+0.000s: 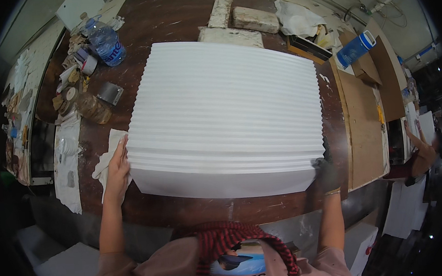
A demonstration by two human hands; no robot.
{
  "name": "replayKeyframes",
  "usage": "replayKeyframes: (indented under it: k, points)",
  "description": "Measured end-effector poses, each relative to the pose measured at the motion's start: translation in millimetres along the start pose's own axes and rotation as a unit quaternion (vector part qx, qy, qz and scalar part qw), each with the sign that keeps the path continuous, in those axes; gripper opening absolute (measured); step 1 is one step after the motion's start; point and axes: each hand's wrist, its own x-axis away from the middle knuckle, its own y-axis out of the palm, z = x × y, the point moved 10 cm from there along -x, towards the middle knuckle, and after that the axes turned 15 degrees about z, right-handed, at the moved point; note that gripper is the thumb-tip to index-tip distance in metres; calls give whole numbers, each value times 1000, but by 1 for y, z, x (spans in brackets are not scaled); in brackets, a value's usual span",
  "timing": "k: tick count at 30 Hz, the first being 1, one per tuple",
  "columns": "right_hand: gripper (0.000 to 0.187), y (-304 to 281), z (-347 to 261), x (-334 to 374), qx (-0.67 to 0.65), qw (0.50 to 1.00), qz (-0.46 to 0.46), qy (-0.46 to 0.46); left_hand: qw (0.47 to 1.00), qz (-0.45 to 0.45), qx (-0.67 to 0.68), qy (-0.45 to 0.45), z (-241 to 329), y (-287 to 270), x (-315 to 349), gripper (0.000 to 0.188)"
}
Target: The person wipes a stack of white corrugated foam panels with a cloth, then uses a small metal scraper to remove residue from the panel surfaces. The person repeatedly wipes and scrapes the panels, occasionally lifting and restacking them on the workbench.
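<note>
A large white ribbed panel (229, 104) with a smooth front strip lies on the brown table in front of me; its side edges are zigzag. My left hand (118, 168) is bare and presses against the panel's near left side, fingers pointing away from me. Beside and partly behind that hand is a crumpled white cloth (102, 167); whether the hand also grips it I cannot tell. At the near right corner, my right hand (327, 174), in a dark glove, holds the panel's edge. Its fingers are partly hidden in shadow.
Left on the brown table (171, 13) stand a large water bottle (104, 41), a jar of brownish liquid (93, 108) and a grey metal piece (110, 93). White blocks (256, 20), a black box (309, 48) and a blue bottle (356, 49) are beyond and right. Another person's hand (421, 147) shows far right.
</note>
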Motion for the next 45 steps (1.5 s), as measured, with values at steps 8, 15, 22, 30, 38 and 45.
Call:
replayKeyframes:
  k: [8,15,22,30,38,45]
  points:
    - [35,-33,75,-48,103,973,109,176,985,24,83,-151,-38,3,-25,62]
    - [30,-23,61,-59,139,979,129,70,982,29,20,-188,-28,11,-24,57]
    - [23,-21,46,-54,142,979,106,97,998,5,1,-56,0,6,-25,56]
    - [52,34,-37,2,140,979,139,-54,792,46,-593,137,-7,-87,2,40]
    - [49,115,-101,64,460,734,134,-481,931,5,-120,344,134,123,47,50]
    - [45,115,-104,65,457,728,139,-491,740,-43,-449,498,62,111,48,44]
